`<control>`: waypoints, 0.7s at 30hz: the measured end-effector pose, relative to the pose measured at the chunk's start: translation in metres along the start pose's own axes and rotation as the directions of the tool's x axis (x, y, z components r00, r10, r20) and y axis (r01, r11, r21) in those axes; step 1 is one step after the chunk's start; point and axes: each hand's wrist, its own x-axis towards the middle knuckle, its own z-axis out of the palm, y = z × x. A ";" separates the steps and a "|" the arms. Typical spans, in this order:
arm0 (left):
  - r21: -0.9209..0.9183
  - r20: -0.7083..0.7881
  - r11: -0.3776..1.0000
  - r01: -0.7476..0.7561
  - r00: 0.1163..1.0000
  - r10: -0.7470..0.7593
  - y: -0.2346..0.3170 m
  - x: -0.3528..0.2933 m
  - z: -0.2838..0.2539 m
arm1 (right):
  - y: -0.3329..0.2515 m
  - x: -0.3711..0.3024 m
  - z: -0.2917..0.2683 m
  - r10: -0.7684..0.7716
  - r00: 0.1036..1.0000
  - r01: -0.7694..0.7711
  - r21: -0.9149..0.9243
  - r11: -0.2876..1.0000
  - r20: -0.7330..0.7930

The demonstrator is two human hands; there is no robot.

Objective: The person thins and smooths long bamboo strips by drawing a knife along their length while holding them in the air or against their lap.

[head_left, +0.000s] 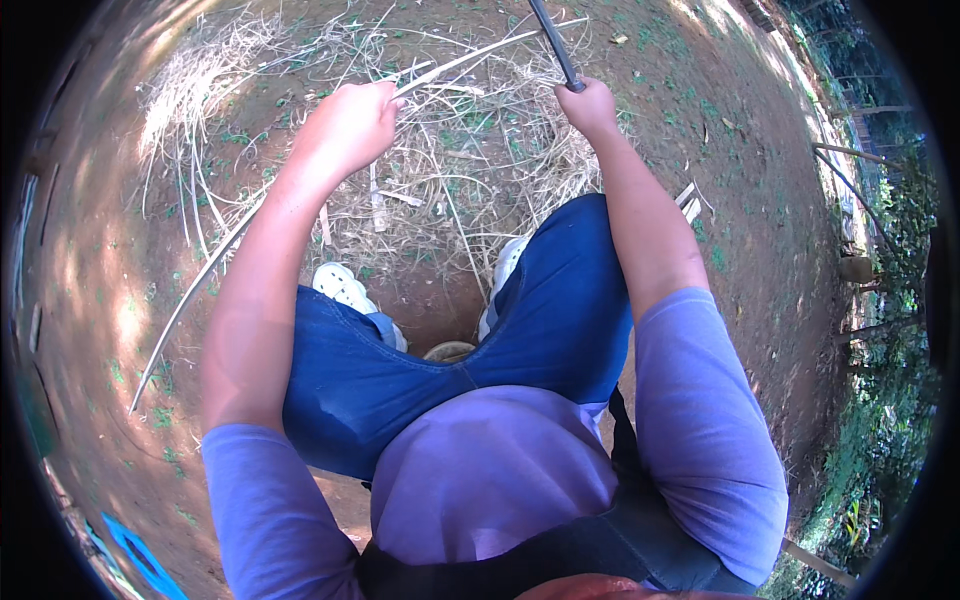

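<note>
My left hand (348,128) is closed around a long, thin split strip of bamboo or wood (480,53). Its pale end reaches out past my fingers to the upper right, while the darker tail runs back under my left forearm toward the ground at the left. In my right hand (590,106) is a long dark-bladed knife (556,42), gripped at its handle and pointing away from me. Near the top of the view the blade crosses the strip; whether they touch I cannot tell. The knife's tip is cut off by the frame's edge.
Pale shavings and thin strips (440,170) lie heaped on the brown earth between and beyond my feet. More curled shavings (205,80) spread to the far left. My white clogs (343,286) rest beside the heap. Green plants and poles (880,230) line the right side.
</note>
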 end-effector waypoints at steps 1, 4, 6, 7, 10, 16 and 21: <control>0.000 -0.003 1.000 -0.015 1.000 0.015 -0.002 -0.004 -0.003 | 0.010 0.008 0.001 0.029 0.999 -0.029 0.016 0.999 -0.012; -0.020 -0.004 0.999 -0.027 1.000 0.027 -0.022 -0.026 -0.014 | 0.028 0.011 -0.007 0.293 0.953 -0.266 0.254 0.930 -0.076; -0.056 -0.009 0.998 -0.016 1.000 0.016 -0.033 -0.039 -0.027 | 0.055 0.014 -0.023 0.528 0.837 -0.433 0.416 0.799 -0.142; -0.063 -0.075 0.998 -0.022 0.997 0.017 -0.041 -0.041 -0.026 | 0.072 0.016 -0.029 0.604 0.776 -0.473 0.465 0.748 -0.182; -0.085 -0.087 0.994 0.068 0.993 -0.075 -0.061 -0.035 -0.021 | 0.064 0.006 -0.034 0.497 0.850 -0.404 0.387 0.828 -0.175; -0.164 -0.120 0.984 0.062 0.989 -0.083 -0.047 0.000 -0.012 | -0.059 -0.044 -0.004 -0.146 0.979 0.122 0.167 0.978 0.140; -0.116 -0.178 0.993 0.018 0.983 -0.038 -0.032 0.028 0.001 | -0.106 -0.075 0.020 -0.397 0.883 0.421 -0.046 0.906 0.250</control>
